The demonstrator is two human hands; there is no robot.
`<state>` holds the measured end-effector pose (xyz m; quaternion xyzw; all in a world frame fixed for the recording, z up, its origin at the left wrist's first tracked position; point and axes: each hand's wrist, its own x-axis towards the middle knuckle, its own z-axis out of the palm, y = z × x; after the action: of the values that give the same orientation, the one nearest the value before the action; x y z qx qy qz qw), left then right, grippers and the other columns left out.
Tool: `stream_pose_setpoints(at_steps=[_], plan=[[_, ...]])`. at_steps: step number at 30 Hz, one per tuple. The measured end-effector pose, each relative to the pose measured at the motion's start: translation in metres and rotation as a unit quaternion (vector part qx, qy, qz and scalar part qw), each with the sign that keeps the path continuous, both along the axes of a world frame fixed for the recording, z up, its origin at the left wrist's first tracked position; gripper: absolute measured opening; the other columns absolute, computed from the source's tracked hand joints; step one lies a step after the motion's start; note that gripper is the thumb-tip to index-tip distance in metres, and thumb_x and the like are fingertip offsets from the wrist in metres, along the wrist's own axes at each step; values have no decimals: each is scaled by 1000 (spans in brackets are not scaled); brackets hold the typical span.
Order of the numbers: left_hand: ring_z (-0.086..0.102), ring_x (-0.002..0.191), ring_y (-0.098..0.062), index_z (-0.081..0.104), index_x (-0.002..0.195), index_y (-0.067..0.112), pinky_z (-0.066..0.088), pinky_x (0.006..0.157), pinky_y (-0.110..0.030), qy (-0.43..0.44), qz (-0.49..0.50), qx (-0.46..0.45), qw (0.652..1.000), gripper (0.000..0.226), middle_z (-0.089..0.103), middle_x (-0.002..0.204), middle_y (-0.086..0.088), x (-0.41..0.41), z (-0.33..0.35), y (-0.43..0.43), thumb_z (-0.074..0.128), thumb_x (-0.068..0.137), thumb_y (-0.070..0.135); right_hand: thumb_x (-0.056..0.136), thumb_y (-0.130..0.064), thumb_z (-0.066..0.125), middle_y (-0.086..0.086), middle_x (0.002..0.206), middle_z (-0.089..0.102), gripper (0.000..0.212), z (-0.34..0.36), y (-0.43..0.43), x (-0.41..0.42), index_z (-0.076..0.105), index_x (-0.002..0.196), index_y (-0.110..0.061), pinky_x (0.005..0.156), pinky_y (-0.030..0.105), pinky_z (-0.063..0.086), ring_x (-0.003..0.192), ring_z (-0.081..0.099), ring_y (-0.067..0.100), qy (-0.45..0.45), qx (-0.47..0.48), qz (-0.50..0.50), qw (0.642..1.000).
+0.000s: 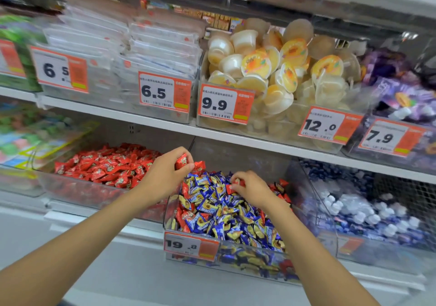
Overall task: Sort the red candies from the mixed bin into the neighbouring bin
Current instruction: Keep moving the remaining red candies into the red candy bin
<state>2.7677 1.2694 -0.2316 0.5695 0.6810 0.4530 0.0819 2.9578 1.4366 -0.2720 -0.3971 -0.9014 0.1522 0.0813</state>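
Hands curl over mixed bin (pixel 169 213), left hand (pixel 165 176) and right hand (pixel 252 187) gripping red candies (pixel 181 161).

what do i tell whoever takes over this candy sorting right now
Left hand: grips red candies at the divide between the two bins, not yet released.
Right hand: pinches a red candy low in the mixed bin.
Red bin, to the left, holds a heap of reds.
Left to do: drop both handfuls there, then pick out the stray reds among the blue candies, along the left wall and at the right rear.
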Motion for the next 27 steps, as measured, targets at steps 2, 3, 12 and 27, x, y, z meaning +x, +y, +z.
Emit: stream_pose_setpoints(at_steps=[2, 3, 12, 27], plan=[[43, 43, -4, 56, 81, 21, 31, 48, -21, -13, 0, 3, 1000, 11, 55, 62, 2, -2, -2, -7, 60, 91, 21, 97, -33, 52, 9, 133, 42, 37, -5, 0, -2, 50, 133, -26, 91, 37, 47, 105, 58, 29, -93, 13, 2, 996], [42, 41, -3, 57, 82, 20, 31, 47, -18, -18, -3, 2, 1000, 10, 54, 61, 2, -1, -2, -10, 60, 91, 20, 97, -32, 52, 10, 136, 40, 38, -6, 0, -4, 48, 134, -25, 89, 38, 48, 104, 59, 30, -119, 23, -3, 993], [35, 37, -6, 57, 84, 19, 28, 43, -16, -34, -13, 9, 999, 8, 46, 52, 2, -3, -6, -17, 59, 92, 20, 95, -27, 56, -1, 99, 43, 14, 14, -30, -11, 46, 104, -22, 63, 21, 37, 73, 46, 12, 99, -41, -1, 994], [49, 55, -17, 53, 73, 23, 35, 54, -29, -28, 176, 9, 984, 21, 56, 64, -3, -149, -17, -66, 61, 90, 15, 90, -22, 63, -1, 102, 47, 14, 56, -108, -120, 53, 94, -29, 79, 24, 41, 90, 53, 18, 221, -52, 150, 962]])
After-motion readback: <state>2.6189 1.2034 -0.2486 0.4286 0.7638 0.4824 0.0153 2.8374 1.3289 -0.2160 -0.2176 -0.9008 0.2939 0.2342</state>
